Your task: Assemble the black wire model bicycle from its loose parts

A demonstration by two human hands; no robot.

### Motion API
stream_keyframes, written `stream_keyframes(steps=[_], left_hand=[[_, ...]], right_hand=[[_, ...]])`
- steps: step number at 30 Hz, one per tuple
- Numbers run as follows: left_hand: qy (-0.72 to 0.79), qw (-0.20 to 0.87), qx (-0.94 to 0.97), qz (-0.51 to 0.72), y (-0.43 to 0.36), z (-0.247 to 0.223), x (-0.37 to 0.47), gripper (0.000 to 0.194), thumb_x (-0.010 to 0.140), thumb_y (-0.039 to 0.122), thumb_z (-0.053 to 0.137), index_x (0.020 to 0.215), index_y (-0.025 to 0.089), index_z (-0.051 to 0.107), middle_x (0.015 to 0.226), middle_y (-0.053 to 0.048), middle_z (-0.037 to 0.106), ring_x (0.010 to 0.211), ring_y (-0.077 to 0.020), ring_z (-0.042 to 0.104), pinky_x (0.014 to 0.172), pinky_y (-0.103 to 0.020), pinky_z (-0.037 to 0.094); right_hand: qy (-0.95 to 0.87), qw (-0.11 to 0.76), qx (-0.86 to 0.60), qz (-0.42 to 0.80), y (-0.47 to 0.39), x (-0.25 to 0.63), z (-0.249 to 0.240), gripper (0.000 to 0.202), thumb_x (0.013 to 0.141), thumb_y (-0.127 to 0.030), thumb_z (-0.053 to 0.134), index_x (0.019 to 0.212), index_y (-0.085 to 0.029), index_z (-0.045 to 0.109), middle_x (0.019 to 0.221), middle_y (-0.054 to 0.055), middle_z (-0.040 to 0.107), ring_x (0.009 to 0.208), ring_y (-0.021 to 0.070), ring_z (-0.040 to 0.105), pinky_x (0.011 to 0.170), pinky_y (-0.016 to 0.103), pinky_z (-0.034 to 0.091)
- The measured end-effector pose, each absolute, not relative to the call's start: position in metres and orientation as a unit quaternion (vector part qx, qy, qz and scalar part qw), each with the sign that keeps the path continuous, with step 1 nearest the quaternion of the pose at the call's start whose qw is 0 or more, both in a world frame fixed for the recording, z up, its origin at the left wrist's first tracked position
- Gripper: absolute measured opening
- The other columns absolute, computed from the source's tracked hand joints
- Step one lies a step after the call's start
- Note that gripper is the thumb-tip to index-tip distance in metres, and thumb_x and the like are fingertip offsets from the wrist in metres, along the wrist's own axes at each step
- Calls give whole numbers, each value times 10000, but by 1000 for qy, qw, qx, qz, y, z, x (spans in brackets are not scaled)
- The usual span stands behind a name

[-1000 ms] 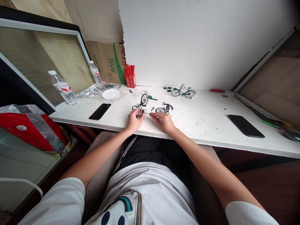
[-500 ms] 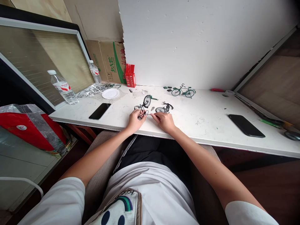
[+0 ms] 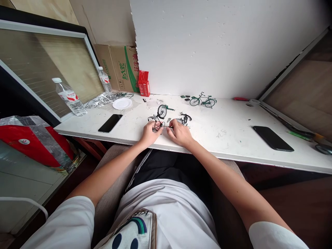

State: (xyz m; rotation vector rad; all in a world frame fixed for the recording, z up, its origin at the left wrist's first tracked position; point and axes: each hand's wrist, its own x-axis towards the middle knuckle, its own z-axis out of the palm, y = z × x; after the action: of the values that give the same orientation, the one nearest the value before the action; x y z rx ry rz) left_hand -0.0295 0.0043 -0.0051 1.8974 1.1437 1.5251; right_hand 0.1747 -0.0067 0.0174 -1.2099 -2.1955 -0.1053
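My left hand (image 3: 150, 135) is closed on a black model bicycle frame (image 3: 157, 125) near the table's front edge. Its spoked wheel (image 3: 162, 111) and silver handlebar stick up beyond the fingers. My right hand (image 3: 181, 134) pinches a thin dark rod (image 3: 168, 126), like a small screwdriver, whose tip reaches the frame; its exact kind is too small to make out. Just behind my right hand lies another black bicycle part (image 3: 186, 118) with a wheel, partly hidden by the fingers. A small grey piece (image 3: 169, 119) and a green piece (image 3: 170, 108) lie beyond the frame.
On the white table (image 3: 218, 138), a green model bicycle (image 3: 203, 101) stands at the back. Phones lie left (image 3: 110, 123) and right (image 3: 272, 138). A white plate (image 3: 122, 103), red box (image 3: 144, 83), water bottle (image 3: 70, 97) and wrapped part frames (image 3: 103, 99) are back left.
My right hand has shifted slightly, its fingers now more curled and raised around the rod, covering more of the loose wheel behind. My left hand and the frame are almost still.
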Motion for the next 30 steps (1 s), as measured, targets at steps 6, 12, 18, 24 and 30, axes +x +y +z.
stream_keyframes(steps=[6,12,18,24,30], left_hand=[[419,250,666,565,6,-7,-30,263,867,301,790,1092,171,747,1092,-125,767,907,-219,737,865,-366,610],[419,218,682,558,5,-8,-30,207,869,273,777,1051,177,752,1056,-115,748,892,-217,723,864,-365,596],[422,199,693,550,4,-7,-30,197,848,270,800,1023,189,759,1020,-89,723,865,-209,692,874,-359,579],[416,190,701,547,5,-8,-30,177,877,225,750,1049,184,743,1047,-100,727,894,-218,703,881,-365,579],[419,213,679,564,7,-10,-31,215,878,257,761,1079,185,734,1085,-105,733,893,-209,710,881,-359,588]], right_hand=[[-848,311,-428,-26,-3,176,13,131,1092,-305,487,1138,-188,526,1096,140,713,934,249,666,597,315,388],[-848,287,-440,-67,0,176,10,234,1131,-365,447,1062,-183,576,964,131,716,831,248,654,588,324,354],[-836,283,-459,-97,5,177,3,412,1146,-446,378,953,-182,630,788,121,688,677,236,620,577,329,331],[-838,289,-461,-42,-1,176,11,329,1144,-432,382,1092,-188,597,866,118,731,695,237,641,566,329,336],[-847,308,-434,-4,-7,176,17,154,1076,-307,503,1161,-180,520,1038,127,722,863,247,670,595,322,403]])
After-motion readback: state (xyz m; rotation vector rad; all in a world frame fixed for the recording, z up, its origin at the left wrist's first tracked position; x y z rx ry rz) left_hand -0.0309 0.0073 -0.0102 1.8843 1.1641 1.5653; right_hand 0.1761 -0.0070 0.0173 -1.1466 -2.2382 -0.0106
